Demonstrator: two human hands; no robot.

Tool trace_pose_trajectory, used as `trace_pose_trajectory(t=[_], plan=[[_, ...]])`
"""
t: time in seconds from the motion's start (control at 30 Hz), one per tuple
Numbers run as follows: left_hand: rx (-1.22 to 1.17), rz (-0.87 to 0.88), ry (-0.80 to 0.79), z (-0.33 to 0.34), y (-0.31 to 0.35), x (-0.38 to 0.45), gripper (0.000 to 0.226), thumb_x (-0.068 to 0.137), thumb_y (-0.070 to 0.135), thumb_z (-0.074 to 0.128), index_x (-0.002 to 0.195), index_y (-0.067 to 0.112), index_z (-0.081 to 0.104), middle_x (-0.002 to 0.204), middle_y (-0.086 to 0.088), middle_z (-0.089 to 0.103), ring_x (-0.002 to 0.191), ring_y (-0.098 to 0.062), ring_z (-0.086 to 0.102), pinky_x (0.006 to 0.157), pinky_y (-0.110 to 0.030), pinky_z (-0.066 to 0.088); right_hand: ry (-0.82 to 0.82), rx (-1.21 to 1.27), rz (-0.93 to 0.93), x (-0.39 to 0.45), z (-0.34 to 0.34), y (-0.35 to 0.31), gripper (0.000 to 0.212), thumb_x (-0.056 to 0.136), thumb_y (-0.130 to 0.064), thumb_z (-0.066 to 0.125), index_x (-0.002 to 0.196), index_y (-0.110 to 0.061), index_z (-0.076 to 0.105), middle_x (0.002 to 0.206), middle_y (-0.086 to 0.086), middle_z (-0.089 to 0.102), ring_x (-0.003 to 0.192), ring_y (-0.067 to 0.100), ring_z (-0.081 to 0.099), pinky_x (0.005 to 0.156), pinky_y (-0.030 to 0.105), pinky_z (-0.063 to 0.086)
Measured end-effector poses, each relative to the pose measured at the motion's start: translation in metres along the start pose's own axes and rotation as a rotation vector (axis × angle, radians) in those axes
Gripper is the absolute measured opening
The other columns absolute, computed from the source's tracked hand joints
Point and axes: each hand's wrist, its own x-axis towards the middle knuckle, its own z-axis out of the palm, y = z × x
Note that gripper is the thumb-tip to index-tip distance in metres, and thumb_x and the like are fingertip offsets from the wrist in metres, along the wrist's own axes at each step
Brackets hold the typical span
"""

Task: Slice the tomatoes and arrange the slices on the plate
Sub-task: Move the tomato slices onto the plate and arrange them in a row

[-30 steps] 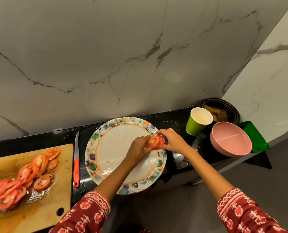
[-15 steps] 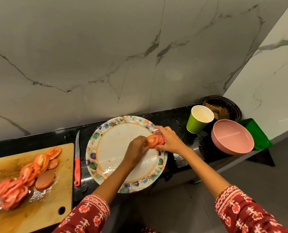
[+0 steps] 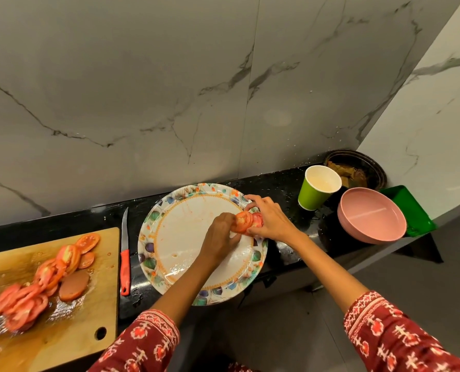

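Observation:
A large round plate (image 3: 180,237) with a leaf-patterned rim sits on the black counter. Over its right rim, my right hand (image 3: 271,218) holds a small stack of tomato slices (image 3: 247,222) on edge. My left hand (image 3: 221,234) meets the stack from the left, its fingers pinching the front slice. Several more tomato slices (image 3: 44,277) lie spread on the wet wooden cutting board (image 3: 70,326) at the left. A red-handled knife (image 3: 125,261) lies on the counter between board and plate.
A green paper cup (image 3: 317,187), a pink bowl (image 3: 371,214), a green tray (image 3: 408,210) and a dark dish (image 3: 357,167) crowd the counter's right end. A marble wall rises just behind. The counter's front edge runs under the plate.
Both hands and the slice stack stayed over the plate's right rim. My left hand shifted slightly along the front slice. The camera view drifted a little.

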Motion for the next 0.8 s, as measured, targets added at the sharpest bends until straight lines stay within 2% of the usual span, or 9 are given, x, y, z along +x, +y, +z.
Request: trace_pose_trajectory(t=[0.07, 0.13, 0.27, 0.43, 0.7, 0.8], plan=[[0.026, -0.03, -0.055, -0.002, 0.002, 0.005, 0.07, 0.082, 0.029, 0.068, 0.14, 0.014, 0.032, 0.14, -0.01, 0.042, 0.125, -0.023, 0.041, 0.101, -0.028, 0.035, 0.003, -0.045, -0.01, -0.006, -0.002, 0.003, 0.094, 0.069, -0.04, 0.077, 0.143, -0.024, 0.023, 0.133, -0.003, 0.045, 0.123, 0.018, 0.033, 0.101, 0.039, 0.03], [0.088, -0.04, -0.116, -0.005, 0.005, 0.011, 0.078, 0.081, 0.031, 0.069, 0.143, 0.016, 0.024, 0.144, -0.01, 0.037, 0.127, -0.024, 0.038, 0.103, -0.031, 0.033, -0.013, -0.091, -0.018, -0.013, -0.002, 0.007, 0.097, 0.069, -0.04, 0.077, 0.145, -0.023, 0.019, 0.135, -0.001, 0.043, 0.125, 0.018, 0.032, 0.101, 0.038, 0.029], [0.104, -0.012, -0.156, -0.007, 0.008, 0.015, 0.061, 0.085, 0.026, 0.065, 0.137, 0.009, 0.037, 0.137, -0.013, 0.045, 0.122, -0.025, 0.043, 0.099, -0.028, 0.035, -0.009, -0.052, -0.014, -0.015, -0.003, 0.01, 0.091, 0.074, -0.028, 0.073, 0.146, -0.021, 0.018, 0.131, -0.003, 0.049, 0.123, 0.019, 0.036, 0.103, 0.041, 0.03], [-0.005, -0.013, -0.096, -0.004, 0.004, 0.014, 0.063, 0.081, 0.025, 0.069, 0.136, 0.011, 0.041, 0.133, -0.011, 0.051, 0.118, -0.025, 0.05, 0.098, -0.029, 0.039, 0.006, 0.114, 0.052, -0.007, -0.01, 0.012, 0.091, 0.074, -0.013, 0.07, 0.146, -0.021, 0.016, 0.126, -0.008, 0.055, 0.126, 0.019, 0.037, 0.105, 0.045, 0.024], [-0.06, -0.01, -0.059, -0.003, 0.003, 0.012, 0.065, 0.08, 0.025, 0.07, 0.137, 0.013, 0.04, 0.134, -0.011, 0.051, 0.117, -0.024, 0.053, 0.098, -0.032, 0.044, -0.027, 0.116, 0.061, -0.009, -0.008, 0.021, 0.091, 0.075, -0.02, 0.072, 0.146, -0.022, 0.016, 0.132, -0.007, 0.052, 0.128, 0.018, 0.036, 0.108, 0.051, 0.026], [-0.079, -0.018, -0.054, -0.004, 0.002, 0.013, 0.065, 0.08, 0.024, 0.071, 0.136, 0.013, 0.041, 0.133, -0.011, 0.052, 0.115, -0.023, 0.054, 0.098, -0.031, 0.044, -0.044, 0.112, 0.059, -0.006, -0.01, 0.017, 0.095, 0.073, -0.023, 0.076, 0.146, -0.022, 0.015, 0.137, -0.005, 0.048, 0.132, 0.019, 0.032, 0.109, 0.048, 0.023]])
